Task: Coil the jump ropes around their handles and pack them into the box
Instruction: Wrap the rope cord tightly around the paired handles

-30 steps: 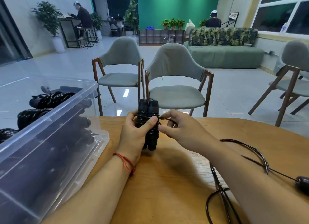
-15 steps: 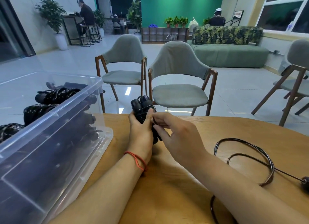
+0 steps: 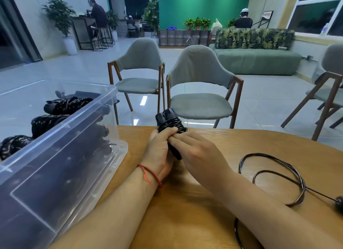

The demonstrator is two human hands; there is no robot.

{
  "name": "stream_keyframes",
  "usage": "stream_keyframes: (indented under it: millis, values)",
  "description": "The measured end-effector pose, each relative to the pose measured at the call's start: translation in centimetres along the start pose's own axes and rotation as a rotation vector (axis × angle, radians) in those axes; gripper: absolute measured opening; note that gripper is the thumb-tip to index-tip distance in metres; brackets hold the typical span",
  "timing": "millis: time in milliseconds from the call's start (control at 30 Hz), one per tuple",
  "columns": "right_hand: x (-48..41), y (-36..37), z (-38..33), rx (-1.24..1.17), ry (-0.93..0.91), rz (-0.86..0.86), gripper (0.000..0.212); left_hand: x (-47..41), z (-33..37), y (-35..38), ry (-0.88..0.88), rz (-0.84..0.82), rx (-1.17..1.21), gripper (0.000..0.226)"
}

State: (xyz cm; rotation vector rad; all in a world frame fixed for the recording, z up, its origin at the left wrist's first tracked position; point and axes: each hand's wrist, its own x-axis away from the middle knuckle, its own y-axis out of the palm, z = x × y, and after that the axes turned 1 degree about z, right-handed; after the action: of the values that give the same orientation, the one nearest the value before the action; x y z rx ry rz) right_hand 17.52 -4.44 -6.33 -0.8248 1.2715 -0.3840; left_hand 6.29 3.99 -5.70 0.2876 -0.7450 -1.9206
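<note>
Winding of the coiled jump rope (image 3: 171,121) appears to be all but finished. A second ago the paired handles were held upright, with the rope's free end pinched just beside them by the right hand (image 3: 200,154). Now the bundle is tilted away towards the far left, and no loose tail is seen leading from it. The bundle is gripped round its lower part by the left hand (image 3: 159,148), just above the near-middle of the table (image 3: 185,211). The right hand's fingers (image 3: 175,137) are laid fairly straight across the bundle, touching the left hand's fingers. Whether the rope end is pinched underneath cannot be told, since the thumb is hidden.

From this change it is judged that the end is being tucked or pressed under the wraps. If so, this rope is nearly ready to be packed.

At the left, the clear box (image 3: 79,117) is seen standing open on the table, well within reach. Several packed ropes (image 3: 65,105) are already lying inside it. At the right, a loose rope (image 3: 297,176) is spread in open loops on the table, with one handle (image 3: 339,202) at the far right edge of the view. It has not yet been coiled, so the task is judged to be only partly done. Should the tucked end slip, the wraps could be loosened when the bundle is carried left to the box.
</note>
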Motion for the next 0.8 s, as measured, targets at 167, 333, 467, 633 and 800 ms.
stream_keyframes:
  millis: [167,333,467,633,800]
  values:
    - [0.2,-0.4,1.1,0.001,-0.02,0.169,0.025,-0.1,0.0,0.2,0.087,-0.003,-0.132,0.034]
    - [-0.3,-1.0,0.8,-0.289,0.319,0.415,0.02,-0.6,-0.3,-0.1,0.149,0.037,-0.223,0.034]
    - [-1.1,-1.1,0.9,-0.886,0.92,0.128,0.05,-0.6,-0.4,-0.1,0.205,-0.004,-0.368,0.032]
    - [-0.9,-1.8,1.3,-1.008,0.866,0.083,0.06,0.0,-0.4,-0.2,0.245,-0.085,-0.534,0.03]
    - [-1.0,-2.4,1.6,-1.062,0.862,0.191,0.056,0.6,0.5,0.2,0.284,-0.149,-0.594,0.036]
